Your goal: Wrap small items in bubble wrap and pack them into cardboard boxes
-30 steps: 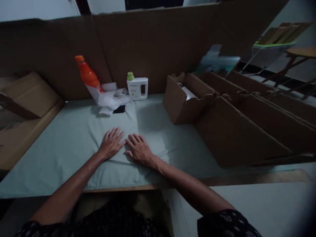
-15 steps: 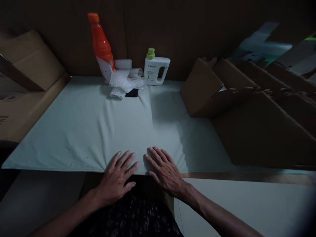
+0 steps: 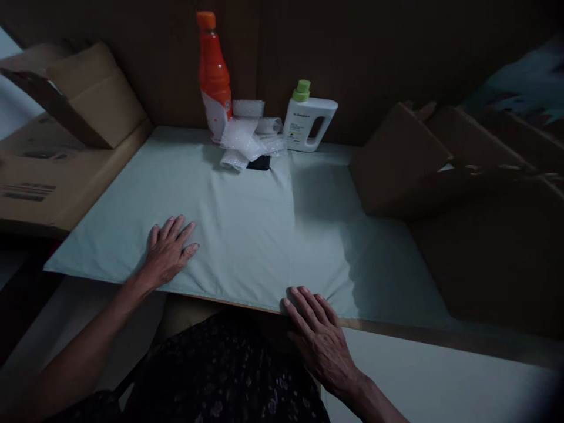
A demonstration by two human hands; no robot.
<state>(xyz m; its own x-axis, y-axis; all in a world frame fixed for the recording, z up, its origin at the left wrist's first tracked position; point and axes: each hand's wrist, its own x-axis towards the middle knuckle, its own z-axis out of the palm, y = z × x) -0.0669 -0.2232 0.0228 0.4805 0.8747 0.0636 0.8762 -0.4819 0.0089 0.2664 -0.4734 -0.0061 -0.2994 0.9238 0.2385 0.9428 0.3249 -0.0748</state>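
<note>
A pale green cloth point(image 3: 247, 229) covers the table, slightly wrinkled. My left hand point(image 3: 168, 249) lies on its left part, palm down with fingers spread, holding nothing. At the front edge, my right hand point(image 3: 318, 335) rests its fingertips on the cloth, fingers stretched out and empty; its thumb is mostly hidden in shadow. Toward the back stands an orange bottle point(image 3: 214, 73) with bubble wrap point(image 3: 244, 136) heaped beside it. A black flat object point(image 3: 259, 163) shows partly from under the wrap. Right of that is a white jug point(image 3: 304, 123) with a green cap and a handle.
On the left, cardboard boxes point(image 3: 97, 97) border the cloth. A row of open cardboard boxes point(image 3: 399, 161) lines the right side, with a blurred bluish plastic item point(image 3: 520, 88) above them. A dark brown panel point(image 3: 370, 53) closes off the back.
My left hand has slid left and farther onto the cloth. My right hand stays at the front edge, fingers still outstretched. The whole view has shifted and tilted a little.
</note>
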